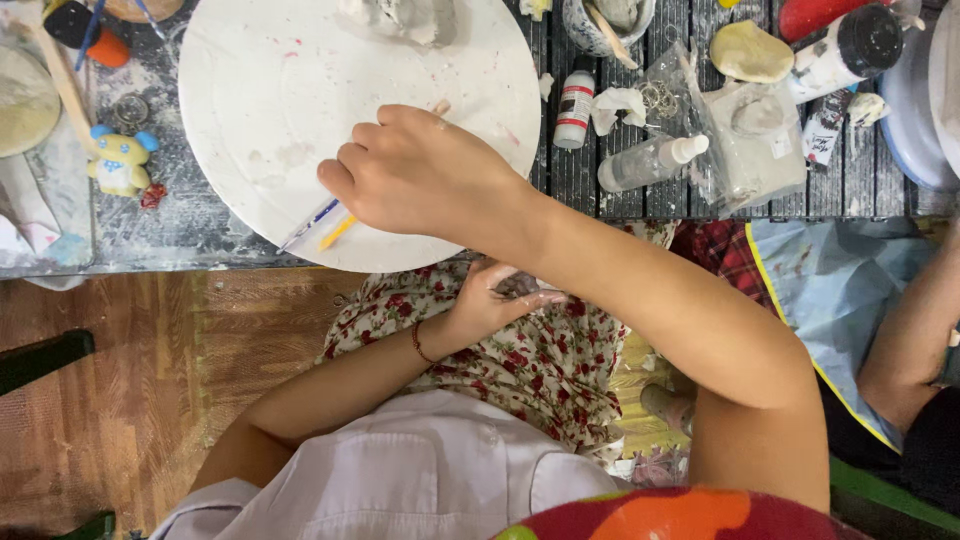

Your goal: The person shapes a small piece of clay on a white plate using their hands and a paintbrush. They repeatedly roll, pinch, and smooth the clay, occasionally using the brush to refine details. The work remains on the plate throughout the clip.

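Note:
My right hand (pixel 425 170) reaches across over a big round white board (pixel 260 90) on the table. Its fingers are closed on a few thin brushes (pixel 322 225), whose yellow and blue ends stick out to the lower left above the board's near rim. A wooden end shows past the knuckles. My left hand (pixel 492 298) rests in my lap on a floral cloth (pixel 540 370), fingers curled around a small grey piece (pixel 520 286) that I cannot make out clearly. A lump of grey clay (pixel 405 18) sits at the board's far edge.
A yellow and blue figurine (pixel 118 160) stands left of the board. To the right are small white bottles (pixel 575 108), a clear bottle lying down (pixel 650 162), plastic bags (pixel 745 135) and a cup of tools (pixel 605 20). Another person's arm (pixel 905 335) and blue apron (pixel 830 280) are at the right.

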